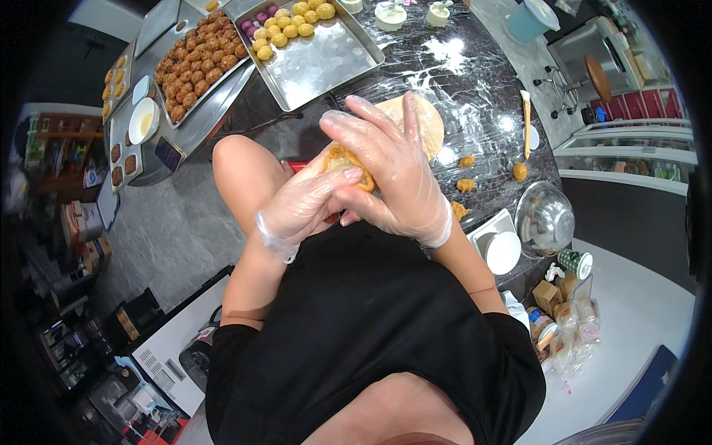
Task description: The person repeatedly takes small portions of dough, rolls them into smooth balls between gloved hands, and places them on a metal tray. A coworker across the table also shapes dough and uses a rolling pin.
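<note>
Both my hands wear clear plastic gloves and meet in front of my chest. My left hand (pixel 297 204) is cupped around an orange-brown dough piece (pixel 343 159) with a paler middle. Its thumb lies along the near edge of the piece. My right hand (pixel 397 170) is against the same piece from the right, its long fingers stretched and spread upward, its thumb at the lower edge. Part of the piece is hidden by the fingers. Just beyond the right hand, a flat pale dough round (pixel 430 126) lies on the dark marbled table (pixel 475 96), partly covered by that hand.
A metal tray (pixel 319 74) holds yellow and purple balls; another holds brown balls (pixel 200 63). Right of my hands are small orange dough bits (pixel 466 185), a brush (pixel 526 126), a clear bowl (pixel 545 219) and a scale with a white dish (pixel 503 252). White flour dusts the table.
</note>
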Tool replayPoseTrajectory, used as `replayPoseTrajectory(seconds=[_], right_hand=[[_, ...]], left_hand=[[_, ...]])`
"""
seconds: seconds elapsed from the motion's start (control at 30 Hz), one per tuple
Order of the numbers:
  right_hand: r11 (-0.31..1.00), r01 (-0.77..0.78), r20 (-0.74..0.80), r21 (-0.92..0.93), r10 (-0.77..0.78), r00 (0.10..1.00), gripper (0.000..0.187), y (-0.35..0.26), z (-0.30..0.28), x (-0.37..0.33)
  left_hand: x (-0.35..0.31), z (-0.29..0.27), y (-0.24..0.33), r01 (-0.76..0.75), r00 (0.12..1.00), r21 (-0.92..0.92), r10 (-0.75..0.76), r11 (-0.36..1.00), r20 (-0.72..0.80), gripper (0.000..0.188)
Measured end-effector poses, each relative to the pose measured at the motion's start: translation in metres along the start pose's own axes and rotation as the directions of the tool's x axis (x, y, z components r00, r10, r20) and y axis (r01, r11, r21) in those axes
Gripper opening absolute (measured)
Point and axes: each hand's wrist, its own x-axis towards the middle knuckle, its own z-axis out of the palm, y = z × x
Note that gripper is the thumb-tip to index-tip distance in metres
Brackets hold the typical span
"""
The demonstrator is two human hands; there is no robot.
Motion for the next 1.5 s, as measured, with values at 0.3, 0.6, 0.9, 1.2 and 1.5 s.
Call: replayPoseTrajectory(seconds=[0.3, 0.6, 0.9, 1.2, 1.5], right_hand=[[0.99, -0.05, 0.021, 0.13, 0.048, 0.999, 0.051, 0.006, -0.003, -0.004], [0.671, -0.169, 0.049, 0.722, 0.193, 0.98, 0.034, 0.012, 0.007, -0.003], [0.973, -0.096, -0.123, 0.211, 0.123, 0.985, 0.046, 0.008, 0.01, -0.004], [0.955, -0.048, 0.017, 0.293, 0.045, 0.999, 0.068, 0.012, 0.002, -0.003], [0.959, 0.078, 0.03, -0.272, -0.072, 0.997, 0.07, 0.008, 0.012, 0.004]], left_hand=[[0.003, -0.006, -0.006, -0.067, 0.994, -0.03, 0.069, 0.997, 0.09, 0.036], [0.002, -0.011, -0.006, 0.026, 0.973, -0.051, -0.014, 0.998, 0.231, 0.036], [0.003, -0.003, -0.009, -0.033, 0.999, -0.105, 0.035, 0.994, 0.011, 0.039], [0.002, -0.008, 0.002, 0.015, 0.997, 0.009, -0.016, 1.0, 0.072, 0.058], [0.001, -0.014, -0.009, -0.115, 0.99, -0.079, 0.12, 0.99, 0.067, 0.054]])
